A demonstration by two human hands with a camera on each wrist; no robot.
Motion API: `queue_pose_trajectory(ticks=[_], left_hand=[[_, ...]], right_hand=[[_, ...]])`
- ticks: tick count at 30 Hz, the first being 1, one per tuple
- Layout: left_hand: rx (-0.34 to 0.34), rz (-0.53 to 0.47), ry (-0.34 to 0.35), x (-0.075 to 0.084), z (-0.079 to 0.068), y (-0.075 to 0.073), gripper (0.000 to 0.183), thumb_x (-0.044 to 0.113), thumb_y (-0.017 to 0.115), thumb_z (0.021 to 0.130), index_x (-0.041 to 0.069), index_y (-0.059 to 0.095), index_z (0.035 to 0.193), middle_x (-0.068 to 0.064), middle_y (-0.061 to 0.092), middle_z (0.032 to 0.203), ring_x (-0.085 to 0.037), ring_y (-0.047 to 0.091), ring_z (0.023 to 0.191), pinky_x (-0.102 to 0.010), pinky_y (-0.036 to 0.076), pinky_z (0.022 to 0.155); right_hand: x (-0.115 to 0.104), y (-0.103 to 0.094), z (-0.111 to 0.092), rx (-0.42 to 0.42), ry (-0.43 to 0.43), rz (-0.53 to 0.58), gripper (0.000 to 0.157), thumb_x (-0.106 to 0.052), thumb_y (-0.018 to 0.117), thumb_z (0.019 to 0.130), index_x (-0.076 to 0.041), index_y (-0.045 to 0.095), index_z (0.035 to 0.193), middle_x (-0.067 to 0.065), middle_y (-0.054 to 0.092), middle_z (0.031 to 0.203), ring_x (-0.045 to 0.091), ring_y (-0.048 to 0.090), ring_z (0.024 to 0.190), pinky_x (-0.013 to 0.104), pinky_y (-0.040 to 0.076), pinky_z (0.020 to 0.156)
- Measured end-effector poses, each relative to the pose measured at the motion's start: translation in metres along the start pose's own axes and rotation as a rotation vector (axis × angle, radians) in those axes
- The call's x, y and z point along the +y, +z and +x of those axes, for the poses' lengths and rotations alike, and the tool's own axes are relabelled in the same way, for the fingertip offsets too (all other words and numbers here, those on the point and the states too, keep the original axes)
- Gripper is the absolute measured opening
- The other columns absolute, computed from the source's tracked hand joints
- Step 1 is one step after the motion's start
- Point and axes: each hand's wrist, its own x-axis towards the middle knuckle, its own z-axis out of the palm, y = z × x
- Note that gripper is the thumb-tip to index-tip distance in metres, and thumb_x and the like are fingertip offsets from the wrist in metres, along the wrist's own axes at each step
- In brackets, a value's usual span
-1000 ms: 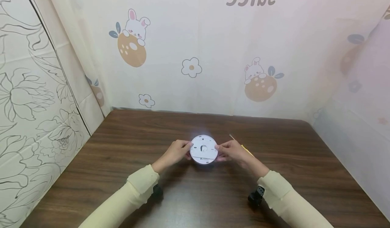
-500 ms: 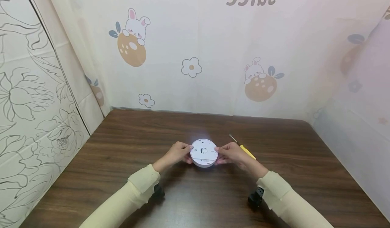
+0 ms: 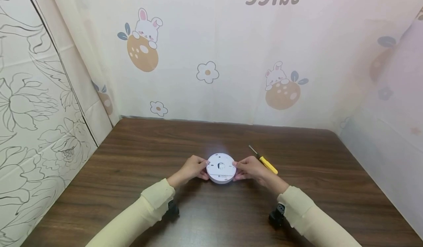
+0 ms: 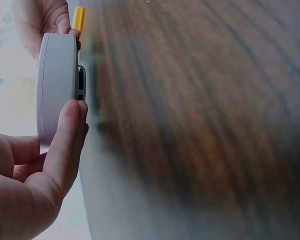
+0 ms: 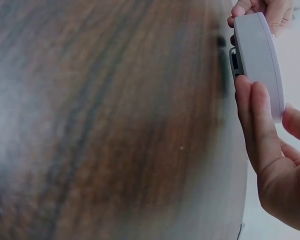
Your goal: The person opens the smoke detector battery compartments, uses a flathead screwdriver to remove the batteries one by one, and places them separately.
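White round device (image 3: 221, 170) is pinched between left hand (image 3: 192, 168) and right hand (image 3: 252, 168), thumbs and fingers closed on its rim; it has just been tipped flatter, suggesting repositioning.

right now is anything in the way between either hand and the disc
Nothing visible: the left hand and right hand both grip the disc directly. The screwdriver lies on the table beside the right hand, not between.

The tabletop (image 4: 200, 110) blurs in 2 wrist views.
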Motion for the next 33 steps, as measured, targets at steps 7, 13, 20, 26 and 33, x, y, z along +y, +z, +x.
queue_pose_trajectory(ticks=[7, 13, 20, 26, 33], left_hand=[[-0.008, -0.009, -0.006, -0.003, -0.0001, 0.0006, 0.026, 0.004, 0.047, 0.099, -0.016, 0.063, 0.094, -0.014, 0.063, 0.069, -0.018, 0.064, 0.057, -0.032, 0.059, 0.059], [-0.028, 0.001, 0.013, -0.0011, -0.0015, -0.0021, 0.025, 0.004, 0.049, 0.098, -0.015, 0.064, 0.09, -0.015, 0.063, 0.07, -0.018, 0.065, 0.058, -0.031, 0.059, 0.059], [0.01, 0.039, -0.004, -0.0009, 0.0029, -0.001, 0.022, 0.002, 0.05, 0.097, -0.016, 0.063, 0.098, -0.014, 0.062, 0.074, -0.017, 0.062, 0.059, -0.031, 0.059, 0.059], [0.034, 0.101, 0.017, 0.0007, 0.0017, -0.0005, 0.023, 0.004, 0.049, 0.098, -0.014, 0.064, 0.099, -0.011, 0.061, 0.072, -0.019, 0.063, 0.059, -0.031, 0.059, 0.057], [0.055, 0.172, 0.032, 0.0005, 0.0002, 0.0002, 0.026, 0.007, 0.049, 0.098, -0.013, 0.065, 0.098, -0.012, 0.063, 0.072, -0.023, 0.065, 0.06, -0.031, 0.058, 0.055]], right_hand=[[0.0032, 0.0003, 0.0007, -0.009, 0.003, 0.004, 0.033, -0.015, 0.056, 0.098, 0.015, 0.062, 0.107, 0.016, 0.066, 0.076, 0.024, 0.068, 0.07, 0.031, 0.059, 0.068], [0.0042, 0.0002, 0.0039, 0.005, 0.009, -0.027, 0.032, -0.017, 0.057, 0.097, 0.014, 0.064, 0.106, 0.015, 0.066, 0.075, 0.023, 0.068, 0.068, 0.031, 0.059, 0.066], [0.0021, 0.0007, 0.0054, 0.054, -0.018, -0.164, 0.031, -0.018, 0.061, 0.095, 0.01, 0.066, 0.107, 0.014, 0.066, 0.073, 0.022, 0.067, 0.064, 0.031, 0.059, 0.062], [0.0028, -0.0009, 0.0054, 0.036, -0.082, -0.196, 0.032, -0.017, 0.06, 0.095, 0.011, 0.065, 0.109, 0.013, 0.066, 0.075, 0.022, 0.067, 0.066, 0.033, 0.059, 0.065], [0.0049, -0.0018, 0.0045, 0.032, -0.134, -0.225, 0.032, -0.019, 0.061, 0.095, 0.009, 0.065, 0.11, 0.012, 0.066, 0.078, 0.023, 0.067, 0.069, 0.033, 0.059, 0.066]])
